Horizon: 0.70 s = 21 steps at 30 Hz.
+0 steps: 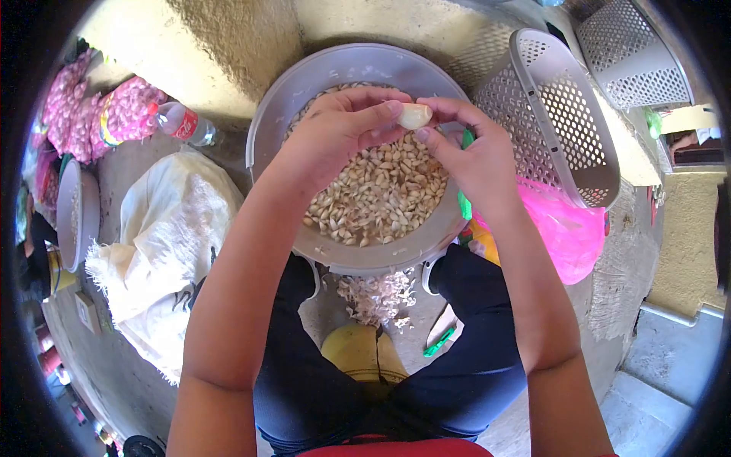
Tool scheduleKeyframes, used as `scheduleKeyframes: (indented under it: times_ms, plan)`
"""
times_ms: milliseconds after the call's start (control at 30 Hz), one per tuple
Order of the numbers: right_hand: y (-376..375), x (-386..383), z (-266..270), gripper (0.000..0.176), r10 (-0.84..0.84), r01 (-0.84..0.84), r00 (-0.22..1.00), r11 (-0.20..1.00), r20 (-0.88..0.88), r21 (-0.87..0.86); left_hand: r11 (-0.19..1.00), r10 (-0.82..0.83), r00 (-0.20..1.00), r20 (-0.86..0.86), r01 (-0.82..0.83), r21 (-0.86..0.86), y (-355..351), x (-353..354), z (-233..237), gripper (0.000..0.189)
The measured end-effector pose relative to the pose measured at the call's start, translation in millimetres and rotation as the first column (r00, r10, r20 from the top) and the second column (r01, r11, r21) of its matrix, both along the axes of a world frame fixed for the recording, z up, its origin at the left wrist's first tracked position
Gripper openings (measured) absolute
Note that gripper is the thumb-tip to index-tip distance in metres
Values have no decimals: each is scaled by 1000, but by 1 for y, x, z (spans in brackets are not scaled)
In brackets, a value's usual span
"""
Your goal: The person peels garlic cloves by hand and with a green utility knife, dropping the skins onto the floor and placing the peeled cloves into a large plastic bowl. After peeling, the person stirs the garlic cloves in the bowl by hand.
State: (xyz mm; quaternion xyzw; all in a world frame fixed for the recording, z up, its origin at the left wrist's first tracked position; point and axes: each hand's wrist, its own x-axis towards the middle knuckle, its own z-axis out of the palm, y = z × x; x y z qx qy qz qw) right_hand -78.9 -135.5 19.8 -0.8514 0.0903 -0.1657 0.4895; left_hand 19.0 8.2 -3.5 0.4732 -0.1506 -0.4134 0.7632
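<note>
Garlic clove (414,116) is up between the two hands, clear of the pile, over the far part of the big grey basin (350,259). Left hand (339,129) has it from the left side: thumb and index nearly closed, tips on the clove, other fingers curled behind. Right hand (474,148) comes in from the right, thumb tip at the lower edge, index tip near the top, also a near-closed pinch. Clove sits just right of the left thumb tip, pale and smooth where I can see it. Can't tell which hand carries most of the grip. Loose cloves (381,186) are heaped in the basin below both hands. Peel scraps (377,295) lie on the ground just past the near rim, between the person's knees, with a yellow container (358,350) closer in. White sack (171,221) is left of the basin; cola bottle (185,124) lies beyond it, beside pink net bags (126,114). Smaller basin (78,213) further left. On the right, perforated basket (560,114) leans beside the basin, bright pink plastic bag (563,232) at its near end, second basket (628,57) behind.
</note>
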Motion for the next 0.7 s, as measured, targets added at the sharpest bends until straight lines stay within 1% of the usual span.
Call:
scheduleKeyframes:
  times_ms: [33,133,200,233,267,333,433,500,533,600,633,700]
  plan:
    - [0,0,1,25,-2,2,1000,1000,-9,20,1000,15,1000,15,-15,14,0,0,0,27]
    - [-1,1,2,24,-43,52,998,978,-48,203,997,43,997,70,-48,58,1,1,1,25]
    - [-5,2,2,25,-46,55,998,981,-50,187,994,45,991,123,-57,94,0,1,2,24]
    - [-6,1,1,25,-48,56,998,982,-51,179,995,47,991,125,-57,78,0,0,2,23]
    - [-6,1,2,25,-42,75,993,945,-109,318,996,48,991,125,-57,63,0,-1,1,23]
    - [-7,0,6,27,-7,133,976,814,-219,566,997,49,990,135,-55,45,-1,-1,-1,22]
    - [-10,2,1,29,55,122,977,655,-207,746,997,52,984,173,-60,42,-2,0,-4,21]
    - [-8,2,4,31,60,154,968,629,-244,762,997,58,977,205,-66,34,-2,-4,-3,21]
    - [-6,2,5,31,63,169,963,616,-263,769,998,49,980,190,-57,37,-2,-3,-3,21]
    - [-5,2,4,33,61,150,968,638,-244,755,998,32,986,162,-40,43,-2,-2,-5,21]
    - [-5,2,3,33,61,141,970,650,-235,747,997,66,985,160,-71,24,-3,-3,-6,21]
    - [-7,2,-2,31,29,138,970,746,-239,651,991,135,979,152,-134,-14,-6,-5,-6,22]
